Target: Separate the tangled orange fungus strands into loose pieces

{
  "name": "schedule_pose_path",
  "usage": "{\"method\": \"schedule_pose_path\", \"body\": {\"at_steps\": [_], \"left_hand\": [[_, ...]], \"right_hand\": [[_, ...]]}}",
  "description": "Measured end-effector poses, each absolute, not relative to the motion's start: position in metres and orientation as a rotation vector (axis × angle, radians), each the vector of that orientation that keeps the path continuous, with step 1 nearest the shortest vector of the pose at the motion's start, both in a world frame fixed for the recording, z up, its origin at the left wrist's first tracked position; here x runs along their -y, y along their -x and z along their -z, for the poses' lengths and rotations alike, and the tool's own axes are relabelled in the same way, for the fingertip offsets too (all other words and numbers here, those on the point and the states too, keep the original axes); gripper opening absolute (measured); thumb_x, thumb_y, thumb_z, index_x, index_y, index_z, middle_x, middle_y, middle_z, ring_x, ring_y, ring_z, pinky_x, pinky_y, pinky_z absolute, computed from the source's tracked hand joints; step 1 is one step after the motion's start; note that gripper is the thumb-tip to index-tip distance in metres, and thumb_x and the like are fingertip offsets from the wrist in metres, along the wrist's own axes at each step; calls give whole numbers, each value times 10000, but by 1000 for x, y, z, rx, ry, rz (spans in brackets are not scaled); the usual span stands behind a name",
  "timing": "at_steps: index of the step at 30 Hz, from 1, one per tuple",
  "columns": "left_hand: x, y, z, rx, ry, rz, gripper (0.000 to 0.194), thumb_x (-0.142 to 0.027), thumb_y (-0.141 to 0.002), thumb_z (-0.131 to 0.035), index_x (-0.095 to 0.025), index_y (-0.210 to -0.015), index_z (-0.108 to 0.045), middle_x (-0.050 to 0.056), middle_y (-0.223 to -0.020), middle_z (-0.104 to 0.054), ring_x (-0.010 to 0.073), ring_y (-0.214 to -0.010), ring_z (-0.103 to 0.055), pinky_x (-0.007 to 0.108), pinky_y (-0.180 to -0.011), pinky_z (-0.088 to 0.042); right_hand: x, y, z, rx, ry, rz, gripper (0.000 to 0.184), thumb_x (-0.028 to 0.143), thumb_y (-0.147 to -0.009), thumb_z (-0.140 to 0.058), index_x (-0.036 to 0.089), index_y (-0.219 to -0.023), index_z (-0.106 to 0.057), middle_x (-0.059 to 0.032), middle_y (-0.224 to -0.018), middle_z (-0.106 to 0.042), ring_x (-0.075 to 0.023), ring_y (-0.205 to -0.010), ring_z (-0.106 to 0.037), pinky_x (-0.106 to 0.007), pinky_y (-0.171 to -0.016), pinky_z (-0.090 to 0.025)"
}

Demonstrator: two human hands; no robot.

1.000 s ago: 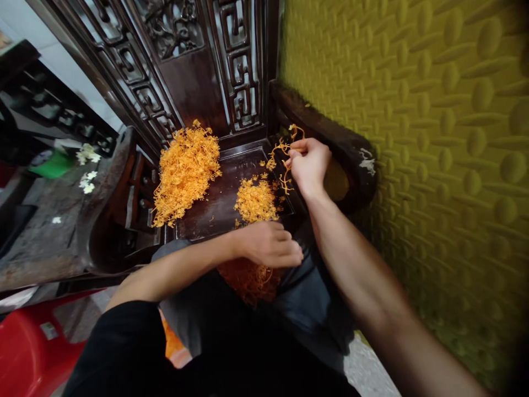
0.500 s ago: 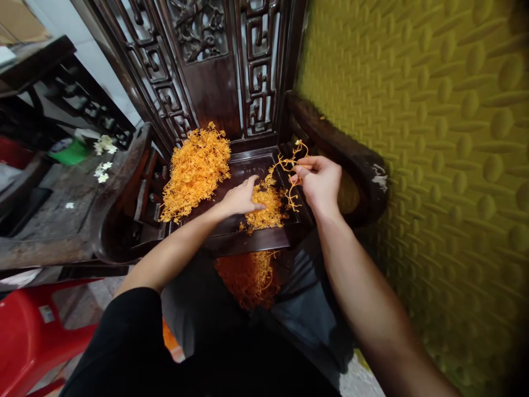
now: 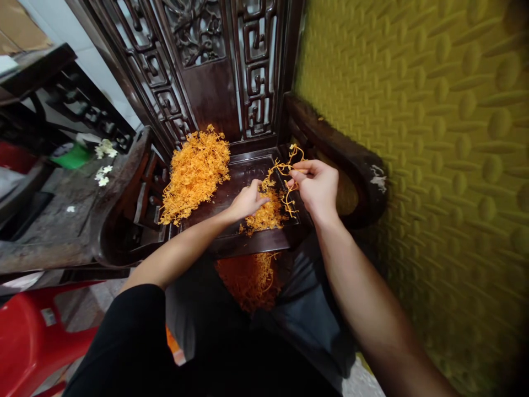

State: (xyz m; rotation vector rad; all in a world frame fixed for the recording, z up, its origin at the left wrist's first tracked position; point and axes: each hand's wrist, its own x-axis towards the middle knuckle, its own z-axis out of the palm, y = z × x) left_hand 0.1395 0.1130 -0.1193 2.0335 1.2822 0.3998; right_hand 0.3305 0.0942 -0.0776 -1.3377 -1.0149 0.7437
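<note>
A yellow, raised-pattern surface [image 3: 438, 138] fills the side to the right of a dark carved wooden chair [image 3: 210, 96], and pale tiles show behind it. On the chair's seat, at the left, lies a large heap of orange strands [image 3: 196, 176]; a smaller orange heap [image 3: 268, 212] lies on the seat's right half. The right hand [image 3: 318, 184], above the seat's right edge, has thumb and fingers closed on a branching orange sprig [image 3: 289, 207]. The left hand [image 3: 247, 201] is at the small heap, fingers bent and thumb apart from them; whether it grips anything cannot be told.

Below the chair's front edge, between the person's legs, more orange strands [image 3: 264, 273] lie in something reddish [image 3: 235, 275], its form unclear. Left of the chair are a green container [image 3: 72, 156], its contents too blurred to tell, some pale flowers [image 3: 102, 175] and, lower down, a red plastic stool [image 3: 25, 336].
</note>
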Motion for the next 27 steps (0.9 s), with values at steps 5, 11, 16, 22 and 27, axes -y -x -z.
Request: {"method": "schedule_pose_path", "body": {"at_steps": [5, 11, 16, 22, 27], "left_hand": [[-116, -140, 115, -1446, -2045, -554, 856, -533, -804, -793, -176, -1481, -409, 10, -779, -719, 208, -752, -690, 334, -752, -529], [-113, -136, 116, -1329, -2258, -855, 546, -349, -947, -676, -213, -1445, -498, 81, -1101, -758, 165, -790, -714, 326, -811, -557], [-118, -131, 116, -1180, -2498, -946, 155, -242, -1001, -573, -160, -1071, -684, 80, -1024, -769, 171, -892, -719, 310, -839, -558], [-54, -137, 66, -964, -2212, -977, 125, -198, -938, -646, -162, -821, -673, -8, -672, -703, 97, -558, -645, 223, -599, -506], [38, -127, 41, -528, -2137, -692, 114, -193, -946, -630, -186, -857, -701, 12, -758, -757, 109, -698, -715, 219, -683, -538]], "right_hand": [[-92, -330, 75, 1023, 1340, -753, 114, 138, -756, -718, 171, -864, -711, 5, -666, -693, -161, -550, -701, -275, -552, -543], [-93, -327, 76, 1016, 1341, -766, 117, 143, -754, -715, 169, -868, -714, 4, -661, -695, -159, -544, -696, -279, -561, -553], [-99, -331, 83, 1034, 1366, -755, 129, 168, -772, -690, 166, -899, -713, -6, -648, -683, -194, -565, -695, -318, -572, -568], [-117, -339, 88, 1397, 1520, -177, 241, 31, -771, -542, 157, -862, -727, -94, -930, -757, -241, -905, -719, -387, -906, -557], [-135, -339, 99, 1341, 1527, -272, 205, 45, -805, -554, 142, -868, -723, -77, -889, -752, -227, -883, -717, -378, -903, -560]]}}
